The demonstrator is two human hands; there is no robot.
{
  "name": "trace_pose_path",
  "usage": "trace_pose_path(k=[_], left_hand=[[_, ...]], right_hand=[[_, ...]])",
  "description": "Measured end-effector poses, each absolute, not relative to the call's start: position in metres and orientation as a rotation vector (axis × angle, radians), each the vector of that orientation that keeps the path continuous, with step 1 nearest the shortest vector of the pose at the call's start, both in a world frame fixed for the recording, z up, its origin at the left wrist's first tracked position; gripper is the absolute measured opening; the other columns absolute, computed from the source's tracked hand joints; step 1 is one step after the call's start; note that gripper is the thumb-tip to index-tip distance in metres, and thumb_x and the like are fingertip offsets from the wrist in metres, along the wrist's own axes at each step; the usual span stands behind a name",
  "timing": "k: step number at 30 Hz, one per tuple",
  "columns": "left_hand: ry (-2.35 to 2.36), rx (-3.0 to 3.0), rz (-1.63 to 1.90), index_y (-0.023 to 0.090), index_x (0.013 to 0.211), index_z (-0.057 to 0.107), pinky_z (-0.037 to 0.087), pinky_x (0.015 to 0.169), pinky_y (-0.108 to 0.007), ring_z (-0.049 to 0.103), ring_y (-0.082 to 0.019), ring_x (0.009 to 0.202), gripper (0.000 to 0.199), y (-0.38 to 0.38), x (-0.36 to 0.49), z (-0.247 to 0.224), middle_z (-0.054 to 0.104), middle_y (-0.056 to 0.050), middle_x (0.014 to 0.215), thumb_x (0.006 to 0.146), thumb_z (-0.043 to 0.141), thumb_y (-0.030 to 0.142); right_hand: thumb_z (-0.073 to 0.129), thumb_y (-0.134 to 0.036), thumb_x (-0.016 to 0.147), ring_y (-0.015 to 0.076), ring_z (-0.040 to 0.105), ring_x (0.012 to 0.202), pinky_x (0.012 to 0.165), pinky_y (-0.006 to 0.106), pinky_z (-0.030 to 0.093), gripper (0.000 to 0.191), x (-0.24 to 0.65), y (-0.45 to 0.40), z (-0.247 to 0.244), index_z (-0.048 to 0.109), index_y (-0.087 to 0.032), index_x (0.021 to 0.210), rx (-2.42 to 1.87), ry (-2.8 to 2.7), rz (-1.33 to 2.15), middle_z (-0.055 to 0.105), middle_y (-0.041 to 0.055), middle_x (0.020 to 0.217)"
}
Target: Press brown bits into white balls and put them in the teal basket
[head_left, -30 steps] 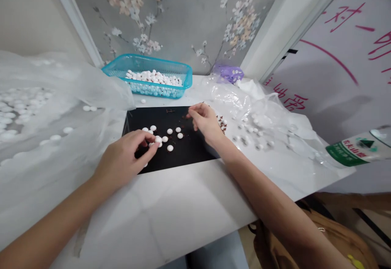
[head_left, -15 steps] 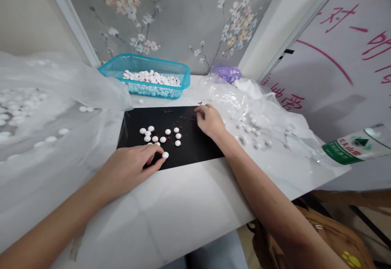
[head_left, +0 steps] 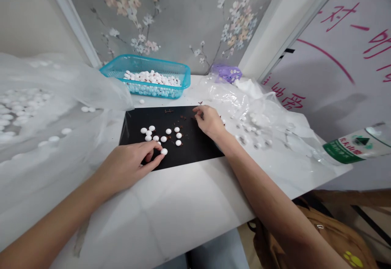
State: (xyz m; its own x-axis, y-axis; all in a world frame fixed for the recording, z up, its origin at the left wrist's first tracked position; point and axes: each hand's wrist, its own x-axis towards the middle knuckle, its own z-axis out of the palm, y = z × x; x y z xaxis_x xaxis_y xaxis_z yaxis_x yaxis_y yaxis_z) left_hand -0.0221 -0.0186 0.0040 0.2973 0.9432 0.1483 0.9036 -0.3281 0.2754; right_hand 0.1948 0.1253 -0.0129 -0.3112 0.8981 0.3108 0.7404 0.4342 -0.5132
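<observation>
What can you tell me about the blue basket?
The blue basket is long, with a smooth rim and see-through sides that look like plastic. It sits upright on the white table, behind the black board. Lots of little white balls are heaped inside. Cloudy plastic covers part of its left end. Neither hand touches it.

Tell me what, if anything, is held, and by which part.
The left hand pinches a white ball by its left side; for the right hand, I cannot tell.
</observation>
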Motion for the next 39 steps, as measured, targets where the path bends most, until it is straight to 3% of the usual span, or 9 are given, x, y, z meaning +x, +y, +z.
trace_pose_path(k=[5,10,18,33,39], left_hand=[[1.734,2.392,0.451,0.024,0.091,0.060,0.030,0.050,-0.023,0.046,-0.009,0.047,0.029,-0.018,-0.022,0.005,0.052,0.005,0.059,0.085,0.042,0.047],[1.736,2.356,0.471,0.024,0.090,0.061,0.030,0.049,-0.023,0.046,-0.009,0.047,0.030,-0.018,-0.021,0.005,0.053,0.005,0.060,0.084,0.043,0.046],[1.774,2.316,0.482,0.023,0.090,0.061,0.031,0.050,-0.023,0.048,-0.011,0.050,0.030,-0.019,-0.021,0.009,0.054,0.004,0.060,0.083,0.043,0.047],[1.884,2.328,0.285,0.022,0.085,0.056,0.036,0.050,-0.026,0.058,-0.016,0.056,0.023,-0.018,-0.019,0.019,0.059,0.001,0.064,0.087,0.039,0.038],[1.910,2.291,0.285,0.024,0.088,0.055,0.037,0.051,-0.026,0.055,-0.014,0.054,0.023,-0.017,-0.016,0.022,0.057,0.003,0.064,0.087,0.039,0.042]], right_hand=[[0.053,-0.018,0.079,0.0188,0.056,0.078,0.077,0.031,0.043,0.016,0.192,0.123,-0.014,0.066,-0.014,0.085,-1.408,-2.192,0.325,0.061,0.0074,0.081],[0.051,-0.012,0.076,0.0162,0.054,0.070,0.070,0.028,0.042,0.013,0.192,0.122,-0.016,0.063,-0.016,0.073,-1.447,-2.154,0.319,0.060,0.0052,0.074],[0.050,-0.019,0.079,0.0140,0.054,0.064,0.068,0.028,0.042,0.009,0.177,0.106,-0.011,0.058,-0.019,0.078,-1.286,-1.946,0.441,0.061,0.0018,0.074],[0.048,-0.021,0.087,0.0139,0.060,0.082,0.069,0.025,0.049,0.016,0.133,0.039,-0.019,0.064,-0.019,0.087,-0.583,-1.874,0.671,0.064,0.0077,0.094],[0.052,-0.018,0.084,0.0100,0.054,0.063,0.058,0.023,0.045,0.013,0.144,0.033,-0.016,0.065,-0.020,0.085,-0.651,-1.787,0.782,0.062,0.0043,0.081]])
